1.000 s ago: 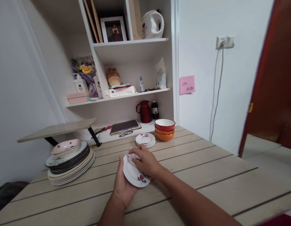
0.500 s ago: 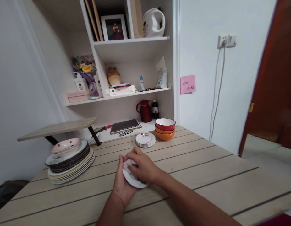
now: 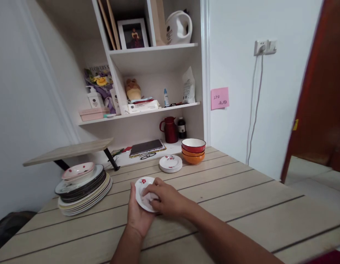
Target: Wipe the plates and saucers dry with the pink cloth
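Note:
My left hand (image 3: 137, 216) holds a small white saucer with a red flower print (image 3: 143, 184) from below, just above the wooden table (image 3: 241, 198). My right hand (image 3: 166, 200) lies on the saucer's face, fingers closed on a small pale cloth (image 3: 147, 198) pressed against it. Further back on the table sits a short stack of matching small saucers (image 3: 170, 163) beside stacked red and orange bowls (image 3: 193, 150).
A tall pile of larger plates topped by a pink-rimmed dish (image 3: 82, 187) stands at the left of the table. A raised wooden board (image 3: 68, 150) sits behind it. Wall shelves (image 3: 153, 49) hold a red jug (image 3: 170, 130), bottles and boxes. A brown door (image 3: 321, 95) is at right.
The saucer has been turned in my hands, so its flower print now shows at the top instead of the bottom. Both hands have shifted slightly left, with the cloth still rubbing the saucer.

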Tool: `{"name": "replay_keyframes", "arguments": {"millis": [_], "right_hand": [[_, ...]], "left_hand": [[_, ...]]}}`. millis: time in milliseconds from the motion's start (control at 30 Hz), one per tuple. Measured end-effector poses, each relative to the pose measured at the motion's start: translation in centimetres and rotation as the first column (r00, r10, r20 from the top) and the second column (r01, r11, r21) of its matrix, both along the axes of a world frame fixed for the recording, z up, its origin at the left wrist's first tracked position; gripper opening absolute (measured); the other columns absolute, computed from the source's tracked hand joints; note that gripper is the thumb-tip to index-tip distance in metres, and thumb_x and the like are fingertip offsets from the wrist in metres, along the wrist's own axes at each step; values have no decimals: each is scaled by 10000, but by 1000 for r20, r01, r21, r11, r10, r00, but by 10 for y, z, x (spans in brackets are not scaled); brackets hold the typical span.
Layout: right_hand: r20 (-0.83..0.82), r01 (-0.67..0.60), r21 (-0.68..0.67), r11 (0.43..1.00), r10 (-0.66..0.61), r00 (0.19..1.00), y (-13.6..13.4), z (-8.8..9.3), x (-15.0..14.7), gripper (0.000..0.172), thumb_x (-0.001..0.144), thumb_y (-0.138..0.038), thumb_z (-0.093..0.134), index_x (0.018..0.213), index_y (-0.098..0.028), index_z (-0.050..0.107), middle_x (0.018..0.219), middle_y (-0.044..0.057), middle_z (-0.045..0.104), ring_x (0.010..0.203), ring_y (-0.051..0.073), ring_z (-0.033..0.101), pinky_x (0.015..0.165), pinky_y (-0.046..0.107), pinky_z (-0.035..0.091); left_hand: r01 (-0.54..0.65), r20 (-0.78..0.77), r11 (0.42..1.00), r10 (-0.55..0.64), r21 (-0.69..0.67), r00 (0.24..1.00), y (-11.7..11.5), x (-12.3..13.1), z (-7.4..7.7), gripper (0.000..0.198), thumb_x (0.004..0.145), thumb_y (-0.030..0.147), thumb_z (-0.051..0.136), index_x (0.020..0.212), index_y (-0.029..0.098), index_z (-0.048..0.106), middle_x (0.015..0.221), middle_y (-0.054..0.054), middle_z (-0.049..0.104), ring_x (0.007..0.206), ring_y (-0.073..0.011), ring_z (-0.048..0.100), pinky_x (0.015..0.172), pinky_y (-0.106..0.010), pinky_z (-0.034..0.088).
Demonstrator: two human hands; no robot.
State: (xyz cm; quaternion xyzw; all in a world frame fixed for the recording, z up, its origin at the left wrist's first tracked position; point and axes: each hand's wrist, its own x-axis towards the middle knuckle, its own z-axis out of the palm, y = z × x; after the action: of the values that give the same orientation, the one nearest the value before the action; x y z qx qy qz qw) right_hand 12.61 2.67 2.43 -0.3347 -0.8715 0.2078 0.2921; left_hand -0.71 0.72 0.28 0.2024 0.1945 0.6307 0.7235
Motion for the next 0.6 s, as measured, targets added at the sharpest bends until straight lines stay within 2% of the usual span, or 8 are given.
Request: {"name": "replay_keyframes", "arguments": {"millis": [67,167,267,333,433,533,600], "right_hand": [[-91,-14,24,1000,16,996,0,1,-2,421,763,-150,575,1141,-334,594,1041,2,456,878,138,520,774,244,390],[-168,143,44,989,-133,977,10,2,3,391,767,-131,556,1109,-315,600,1062,9,453,888,141,515,777,253,385],[-112,313,9,950,-310,944,21,0,12,363,781,-178,567,1117,-313,598,1071,20,454,816,142,507,730,266,375],[-31,366,-15,930,-367,930,25,-2,16,359,786,-201,566,1124,-316,597,1074,27,454,755,137,496,689,269,364],[47,321,-2,947,-320,946,23,-6,15,375,779,-202,561,1132,-324,600,1059,29,463,738,142,498,677,274,361],[34,164,13,986,-165,986,14,-7,8,407,753,-190,583,1133,-333,607,1026,15,462,779,145,512,715,269,381],[-26,53,11,999,-52,998,8,-6,2,430,742,-174,596,1141,-337,604,1021,6,453,815,140,519,746,257,396]], "left_hand": [[89,-16,996,-89,-30,996,-2,6,0,375,867,480,547,1013,167,694,973,-100,738,901,-244,688,923,-435,476],[185,-64,980,-189,-68,980,-7,17,0,392,851,501,562,1113,228,666,1019,-91,733,919,-267,684,908,-485,469],[232,-91,967,-241,-100,966,-10,21,0,483,833,561,552,1202,256,620,1083,-104,717,961,-295,670,893,-521,462],[223,-75,971,-230,-89,970,-9,18,1,490,839,566,538,1209,252,613,1106,-107,710,972,-296,666,892,-522,462],[125,-38,992,-126,-25,991,-5,9,1,478,852,556,523,1154,205,642,1098,-118,711,964,-288,668,893,-499,472],[-15,-22,999,15,29,1000,-1,1,1,460,863,541,513,1062,160,678,1040,-125,725,928,-272,678,888,-462,487],[-10,-12,1000,10,21,1000,0,1,2,425,876,511,508,1027,157,687,999,-114,732,908,-257,683,896,-445,488]]}}
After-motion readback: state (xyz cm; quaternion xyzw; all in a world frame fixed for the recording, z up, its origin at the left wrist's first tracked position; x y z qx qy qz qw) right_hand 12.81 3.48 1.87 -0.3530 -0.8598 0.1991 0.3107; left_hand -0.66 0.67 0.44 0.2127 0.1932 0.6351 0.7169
